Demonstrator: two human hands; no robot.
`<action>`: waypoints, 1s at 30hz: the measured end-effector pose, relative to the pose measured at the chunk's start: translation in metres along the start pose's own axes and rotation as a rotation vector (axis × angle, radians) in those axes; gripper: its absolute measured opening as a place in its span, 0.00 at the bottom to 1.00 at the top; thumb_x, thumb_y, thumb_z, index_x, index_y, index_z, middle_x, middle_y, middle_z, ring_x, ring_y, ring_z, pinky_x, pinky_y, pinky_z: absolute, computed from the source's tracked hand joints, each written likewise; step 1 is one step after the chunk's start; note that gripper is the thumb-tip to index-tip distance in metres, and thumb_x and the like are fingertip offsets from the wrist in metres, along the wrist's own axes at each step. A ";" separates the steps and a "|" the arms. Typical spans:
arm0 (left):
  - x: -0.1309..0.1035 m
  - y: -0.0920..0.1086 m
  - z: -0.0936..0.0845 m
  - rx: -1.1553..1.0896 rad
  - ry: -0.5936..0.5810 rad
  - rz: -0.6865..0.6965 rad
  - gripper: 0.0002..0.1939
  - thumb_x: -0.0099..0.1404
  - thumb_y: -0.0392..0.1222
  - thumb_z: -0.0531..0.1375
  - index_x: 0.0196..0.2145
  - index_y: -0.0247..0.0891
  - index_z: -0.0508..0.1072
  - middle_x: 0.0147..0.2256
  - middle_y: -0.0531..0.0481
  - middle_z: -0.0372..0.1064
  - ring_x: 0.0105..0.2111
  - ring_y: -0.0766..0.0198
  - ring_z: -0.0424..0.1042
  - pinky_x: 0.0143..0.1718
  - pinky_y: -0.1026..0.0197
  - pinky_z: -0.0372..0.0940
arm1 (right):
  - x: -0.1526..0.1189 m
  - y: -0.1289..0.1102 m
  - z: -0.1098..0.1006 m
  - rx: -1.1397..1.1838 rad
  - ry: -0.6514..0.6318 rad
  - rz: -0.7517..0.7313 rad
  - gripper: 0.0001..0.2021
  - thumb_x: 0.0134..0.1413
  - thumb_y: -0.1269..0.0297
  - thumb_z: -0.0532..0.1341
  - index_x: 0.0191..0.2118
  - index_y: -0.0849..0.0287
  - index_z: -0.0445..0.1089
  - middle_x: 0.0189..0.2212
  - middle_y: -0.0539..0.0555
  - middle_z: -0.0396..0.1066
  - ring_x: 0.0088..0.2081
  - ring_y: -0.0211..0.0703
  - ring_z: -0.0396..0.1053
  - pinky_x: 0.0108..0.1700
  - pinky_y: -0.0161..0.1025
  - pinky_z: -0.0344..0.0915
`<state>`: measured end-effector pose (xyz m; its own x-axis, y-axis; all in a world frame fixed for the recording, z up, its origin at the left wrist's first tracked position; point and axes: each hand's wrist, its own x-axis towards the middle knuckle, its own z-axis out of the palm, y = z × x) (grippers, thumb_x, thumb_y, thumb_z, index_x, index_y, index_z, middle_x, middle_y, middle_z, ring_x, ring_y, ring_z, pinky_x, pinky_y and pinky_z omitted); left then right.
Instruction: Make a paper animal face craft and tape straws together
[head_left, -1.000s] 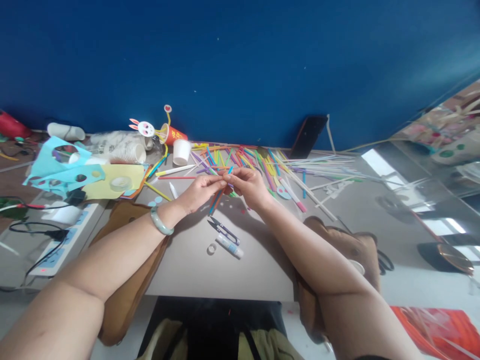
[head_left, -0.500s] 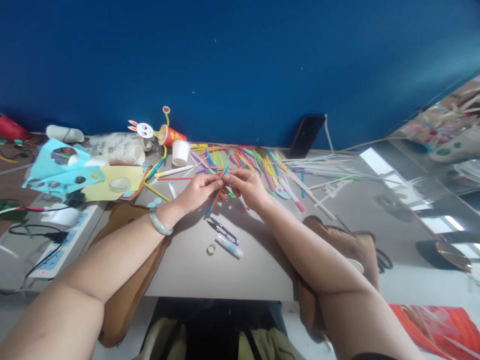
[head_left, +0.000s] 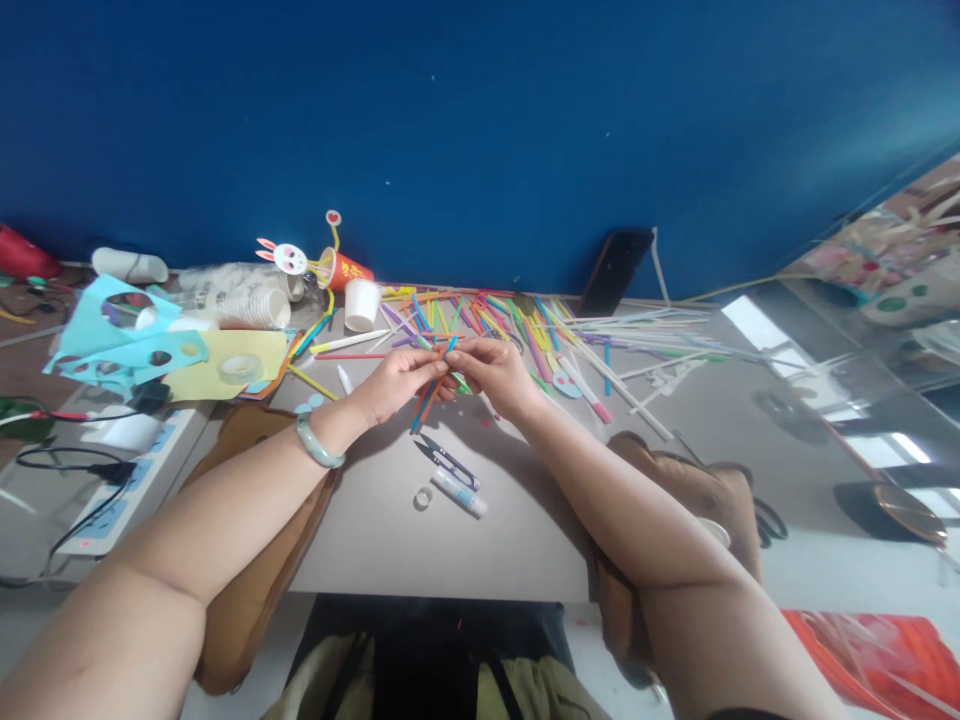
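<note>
My left hand (head_left: 395,384) and my right hand (head_left: 496,375) meet fingertip to fingertip over the grey table (head_left: 480,540). Together they pinch a small bundle of thin coloured paper sticks (head_left: 429,392), blue and orange, which slants down to the left below my fingers. A green bangle (head_left: 318,443) circles my left wrist. Just behind my hands lies a wide scatter of many-coloured sticks (head_left: 525,325). In front of my hands lie small thread snips (head_left: 448,459), a glue stick (head_left: 459,492) and its clear cap (head_left: 424,496).
A white paper cup (head_left: 361,303), a red cup with a paper rabbit (head_left: 341,268) and stacked cups (head_left: 244,300) stand at the back left. Yellow and blue cut paper (head_left: 142,350) with a tape roll (head_left: 240,368) lies left. A dark phone (head_left: 616,272) leans on the blue wall. Brown bags flank the table.
My hands stay together on the stick bundle; the fingers shift slightly and the bundle tilts a little. Nothing else on the table has moved.
</note>
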<state>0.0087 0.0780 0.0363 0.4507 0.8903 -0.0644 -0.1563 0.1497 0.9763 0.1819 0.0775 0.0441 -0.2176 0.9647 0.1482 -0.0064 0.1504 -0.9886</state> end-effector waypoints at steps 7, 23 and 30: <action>-0.002 0.001 -0.001 0.035 -0.033 0.028 0.22 0.55 0.55 0.68 0.36 0.32 0.78 0.29 0.46 0.76 0.27 0.64 0.76 0.31 0.63 0.71 | -0.002 -0.004 0.002 0.034 -0.002 0.018 0.14 0.45 0.54 0.70 0.31 0.61 0.77 0.20 0.47 0.69 0.17 0.29 0.55 0.19 0.32 0.51; 0.000 -0.003 -0.004 0.093 -0.069 0.030 0.19 0.58 0.55 0.67 0.32 0.32 0.78 0.29 0.46 0.76 0.26 0.63 0.76 0.32 0.62 0.71 | -0.003 -0.003 0.005 -0.010 0.035 0.026 0.18 0.44 0.48 0.69 0.25 0.60 0.70 0.19 0.48 0.69 0.17 0.29 0.54 0.18 0.32 0.50; 0.001 -0.005 -0.006 0.097 -0.088 0.038 0.19 0.59 0.54 0.66 0.35 0.32 0.79 0.31 0.44 0.77 0.28 0.64 0.75 0.34 0.63 0.70 | -0.003 -0.001 0.005 -0.010 0.046 0.025 0.17 0.45 0.50 0.70 0.24 0.60 0.69 0.17 0.47 0.67 0.16 0.29 0.54 0.18 0.32 0.50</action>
<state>0.0048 0.0803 0.0304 0.5225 0.8525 -0.0131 -0.0905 0.0707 0.9934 0.1773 0.0733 0.0445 -0.1724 0.9771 0.1249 0.0078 0.1282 -0.9917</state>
